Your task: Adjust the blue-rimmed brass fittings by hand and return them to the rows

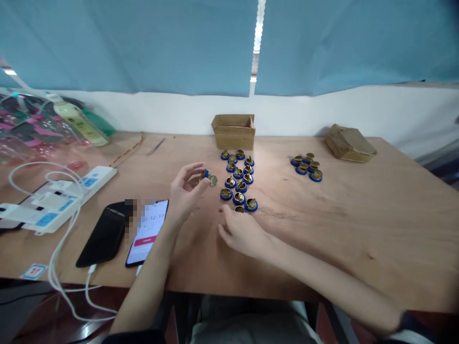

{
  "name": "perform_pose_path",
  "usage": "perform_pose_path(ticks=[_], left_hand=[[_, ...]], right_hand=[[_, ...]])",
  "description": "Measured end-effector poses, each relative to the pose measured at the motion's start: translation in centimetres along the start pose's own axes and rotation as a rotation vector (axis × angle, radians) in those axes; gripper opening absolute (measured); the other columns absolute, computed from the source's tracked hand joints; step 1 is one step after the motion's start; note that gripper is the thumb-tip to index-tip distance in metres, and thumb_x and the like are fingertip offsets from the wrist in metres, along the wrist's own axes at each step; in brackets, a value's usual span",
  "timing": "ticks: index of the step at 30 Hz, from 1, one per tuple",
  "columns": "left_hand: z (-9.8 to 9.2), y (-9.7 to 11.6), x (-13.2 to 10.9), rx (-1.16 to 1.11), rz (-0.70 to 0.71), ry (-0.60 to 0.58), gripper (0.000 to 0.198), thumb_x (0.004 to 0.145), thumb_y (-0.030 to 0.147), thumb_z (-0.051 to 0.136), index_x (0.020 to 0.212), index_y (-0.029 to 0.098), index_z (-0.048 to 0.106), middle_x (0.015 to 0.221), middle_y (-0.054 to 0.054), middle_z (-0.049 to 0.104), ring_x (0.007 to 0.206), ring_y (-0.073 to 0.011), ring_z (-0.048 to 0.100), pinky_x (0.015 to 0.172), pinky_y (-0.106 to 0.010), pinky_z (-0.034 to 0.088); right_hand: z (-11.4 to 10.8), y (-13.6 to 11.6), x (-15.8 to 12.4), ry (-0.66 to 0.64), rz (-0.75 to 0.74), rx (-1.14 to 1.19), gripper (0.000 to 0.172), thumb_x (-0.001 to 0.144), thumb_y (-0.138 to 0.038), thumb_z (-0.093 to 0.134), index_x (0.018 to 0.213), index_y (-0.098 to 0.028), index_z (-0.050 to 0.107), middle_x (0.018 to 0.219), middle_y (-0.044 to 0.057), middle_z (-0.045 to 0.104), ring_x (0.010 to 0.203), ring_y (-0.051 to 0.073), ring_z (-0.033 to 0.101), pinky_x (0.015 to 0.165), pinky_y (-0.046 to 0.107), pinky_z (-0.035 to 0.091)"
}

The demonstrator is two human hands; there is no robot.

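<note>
My left hand (186, 188) pinches a round brass-coloured metal fitting with a blue rim (212, 180) between thumb and fingers, raised above the table. To its right, my right hand (244, 231) hovers low with loosely curled fingers apart and nothing visible in them. Just beyond those fingers stands a cluster of similar brass fittings on blue rings (239, 198), one partly covered by the hand. A thin, faint wire-like loop (194, 211) shows below my left hand.
An open cardboard box (234, 138) stands behind the cluster. Several more fittings (302, 168) sit to the right, near a closed cardboard package (349, 143). At left are two phones (105, 234), a power strip (64, 200), white cables and a bottle (81, 119).
</note>
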State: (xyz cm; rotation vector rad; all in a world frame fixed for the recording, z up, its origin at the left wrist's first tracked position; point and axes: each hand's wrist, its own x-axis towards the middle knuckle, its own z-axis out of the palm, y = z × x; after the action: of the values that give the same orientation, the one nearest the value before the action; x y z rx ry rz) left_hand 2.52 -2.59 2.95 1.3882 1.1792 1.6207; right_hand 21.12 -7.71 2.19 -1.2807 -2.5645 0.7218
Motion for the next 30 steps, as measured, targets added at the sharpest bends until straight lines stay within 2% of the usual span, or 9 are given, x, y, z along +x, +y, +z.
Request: perform_pose_path(ticks=[3,6,9,12,18,21,25,30], left_hand=[[0.4,-0.9,0.1,0.047,0.022,0.042,0.057,0.068,0.038,0.087,0.117,0.02,0.063,0.109,-0.007,0.07,0.091,-0.0183,0.073,0.085,-0.035,0.062],[0.8,-1.4,0.0,0.109,0.038,0.036,0.059,0.069,0.034,0.087,0.12,0.019,0.061,0.112,-0.009,0.071,0.093,-0.019,0.073,0.087,-0.035,0.061],[0.7,-1.7,0.1,0.165,0.058,0.057,0.058,0.072,0.036,0.086,0.121,0.018,0.061,0.114,-0.01,0.073,0.098,-0.0205,0.073,0.09,-0.037,0.06],[0.5,-1.7,0.2,0.167,0.063,0.103,0.056,0.072,0.037,0.086,0.119,0.017,0.062,0.116,-0.011,0.073,0.102,-0.0218,0.073,0.092,-0.038,0.06],[0.7,-1.7,0.0,0.146,0.067,0.121,0.053,0.073,0.038,0.086,0.115,0.017,0.063,0.114,-0.012,0.073,0.099,-0.0216,0.074,0.09,-0.036,0.06],[0.9,-1.6,-0.2,0.144,0.056,0.106,0.052,0.073,0.038,0.086,0.115,0.017,0.063,0.115,-0.012,0.073,0.1,-0.0211,0.074,0.092,-0.036,0.059],[1.1,-1.3,-0.3,0.116,0.038,0.081,0.049,0.073,0.036,0.085,0.113,0.017,0.063,0.115,-0.011,0.073,0.1,-0.0205,0.072,0.092,-0.036,0.059],[1.7,-1.0,-0.8,0.114,0.002,0.061,0.045,0.073,0.034,0.085,0.111,0.018,0.065,0.112,-0.009,0.073,0.098,-0.0206,0.072,0.092,-0.037,0.058]], right_hand=[[1.0,-1.0,4.0,-0.079,-0.001,-0.005,0.034,0.096,-0.027,0.055,0.124,-0.007,0.054,0.104,0.021,0.074,0.092,0.034,0.074,0.077,0.041,0.055],[2.1,-1.3,7.4,-0.097,-0.016,0.012,0.035,0.099,-0.033,0.053,0.126,-0.011,0.056,0.115,0.019,0.073,0.101,0.033,0.072,0.081,0.038,0.055],[2.6,-1.7,9.1,-0.11,-0.029,0.026,0.032,0.1,-0.034,0.053,0.127,-0.016,0.06,0.121,0.014,0.072,0.106,0.03,0.071,0.084,0.035,0.054],[2.6,-2.3,9.4,-0.12,-0.029,0.031,0.032,0.1,-0.033,0.056,0.127,-0.018,0.062,0.121,0.012,0.073,0.106,0.03,0.071,0.083,0.034,0.055],[2.6,-2.6,9.0,-0.172,-0.066,-0.01,0.023,0.1,-0.032,0.059,0.118,-0.021,0.067,0.118,0.01,0.074,0.105,0.028,0.072,0.082,0.033,0.056],[2.7,-2.4,8.0,-0.209,-0.089,-0.054,0.022,0.098,-0.032,0.062,0.114,-0.018,0.067,0.119,0.013,0.073,0.106,0.03,0.072,0.081,0.035,0.057],[2.2,-1.9,4.9,-0.235,-0.091,-0.099,0.029,0.097,-0.032,0.065,0.117,-0.012,0.061,0.107,0.019,0.075,0.099,0.034,0.074,0.076,0.038,0.056],[1.1,-0.3,-0.4,-0.251,-0.036,-0.129,0.031,0.097,-0.041,0.065,0.11,-0.014,0.058,0.095,0.017,0.076,0.084,0.033,0.076,0.064,0.034,0.05]])
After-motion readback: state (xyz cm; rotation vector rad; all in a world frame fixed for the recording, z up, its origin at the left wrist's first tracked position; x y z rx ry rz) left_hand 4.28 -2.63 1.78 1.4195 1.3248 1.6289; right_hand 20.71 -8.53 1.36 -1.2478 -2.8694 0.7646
